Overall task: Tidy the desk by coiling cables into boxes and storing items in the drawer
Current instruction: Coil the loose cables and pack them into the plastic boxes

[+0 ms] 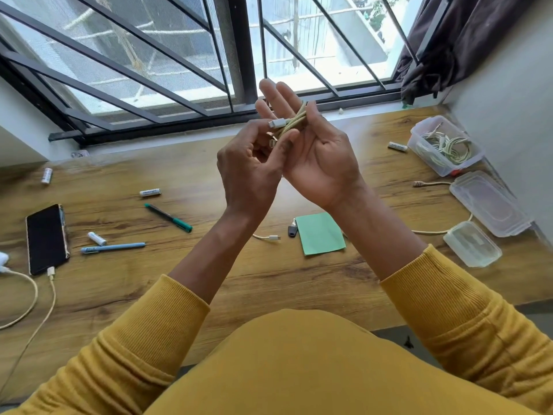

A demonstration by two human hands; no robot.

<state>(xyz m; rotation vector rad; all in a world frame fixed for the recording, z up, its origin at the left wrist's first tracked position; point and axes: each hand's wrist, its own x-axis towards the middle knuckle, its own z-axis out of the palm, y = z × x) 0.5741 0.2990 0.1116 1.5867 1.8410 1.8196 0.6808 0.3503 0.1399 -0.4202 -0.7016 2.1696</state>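
Overhead, a coiled cable (291,122) is pinched by the left hand (250,172) against the right hand (317,154), its fingers half-straight, while an open box (446,145) holds other cables (447,145).

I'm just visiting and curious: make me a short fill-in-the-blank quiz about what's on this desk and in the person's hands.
1. Both hands, the left hand and right hand, hold a coiled ____.
2. The open clear box at the far right already contains coiled ____.
3. The phone lies with its screen facing ____.
4. The sticky-note pad is ____ in colour.

Missing words: cable; cables; up; green
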